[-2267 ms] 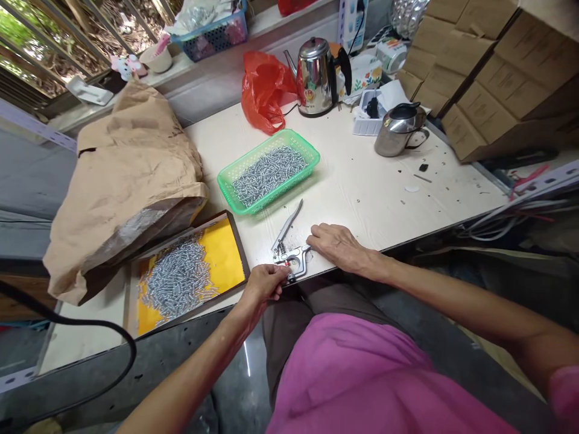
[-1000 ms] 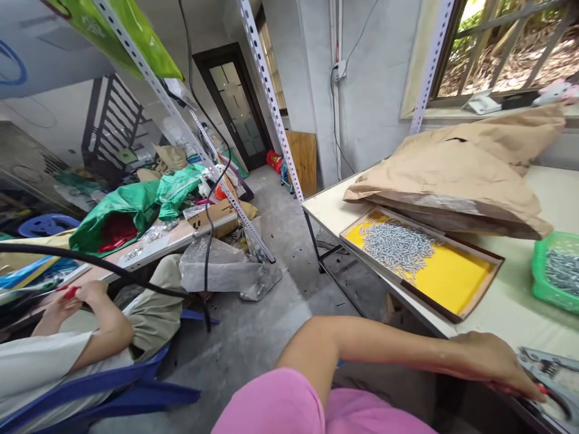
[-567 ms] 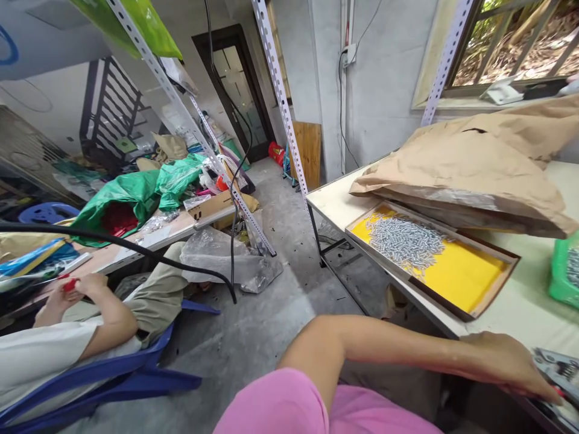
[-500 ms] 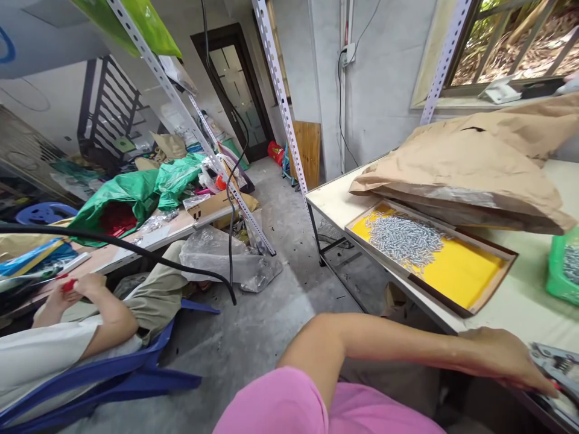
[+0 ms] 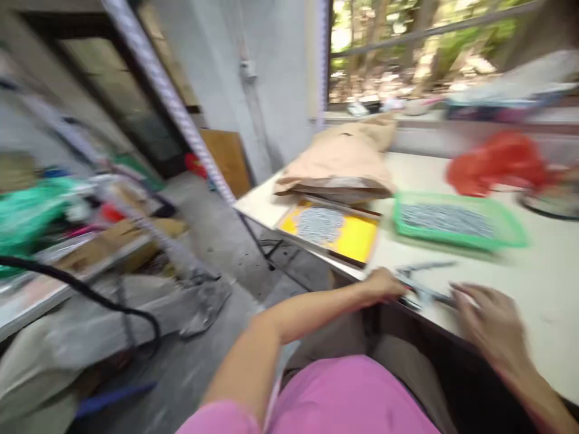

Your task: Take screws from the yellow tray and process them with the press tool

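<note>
Left hand (image 5: 382, 284) grasps the metal hand-press tool (image 5: 423, 293) at the desk's (image 5: 534, 289) near edge; right hand (image 5: 491, 319) rests released beside it. Motion blur suggests inattention: fingers risk pinching.

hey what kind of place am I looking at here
Probably a small home workshop for piecework assembly: a yellow tray and green basket heaped with small metal parts, a hand press tool, and slotted metal shelving.
</note>
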{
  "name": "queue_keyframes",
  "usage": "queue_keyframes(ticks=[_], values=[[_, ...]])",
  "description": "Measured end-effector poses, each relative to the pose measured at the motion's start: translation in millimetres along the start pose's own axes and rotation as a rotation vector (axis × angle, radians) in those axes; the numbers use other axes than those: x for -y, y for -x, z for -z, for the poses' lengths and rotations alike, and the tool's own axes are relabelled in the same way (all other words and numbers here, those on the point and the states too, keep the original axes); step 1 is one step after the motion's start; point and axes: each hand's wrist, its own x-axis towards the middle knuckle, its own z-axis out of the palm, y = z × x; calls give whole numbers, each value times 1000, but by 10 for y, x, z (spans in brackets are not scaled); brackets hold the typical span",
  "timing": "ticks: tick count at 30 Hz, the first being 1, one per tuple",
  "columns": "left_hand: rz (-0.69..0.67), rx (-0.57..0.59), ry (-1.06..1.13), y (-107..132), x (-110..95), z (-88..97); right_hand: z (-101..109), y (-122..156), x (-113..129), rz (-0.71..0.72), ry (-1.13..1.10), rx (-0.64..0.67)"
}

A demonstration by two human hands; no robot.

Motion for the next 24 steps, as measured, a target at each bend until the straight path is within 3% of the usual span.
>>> queue_keyframes(ticks=[2,4,7,13,18,24], values=[[-3,120,-100,-73,-36,35,7,-102,-159,-14,148,66],[8,112,-279,-209,-87,60,3,-271,-328,-42,251,189],[20,126,-372,-320,-172,63,-40,-472,-504,-33,311,375],[62,136,-393,-261,-259,46,-188,-541,-569,-59,350,487],[104,135,-402,-301,-290,31,-141,-687,-668,-9,329,625],[139,146,-432,-324,-322,23,53,-760,-785,28,142,784]])
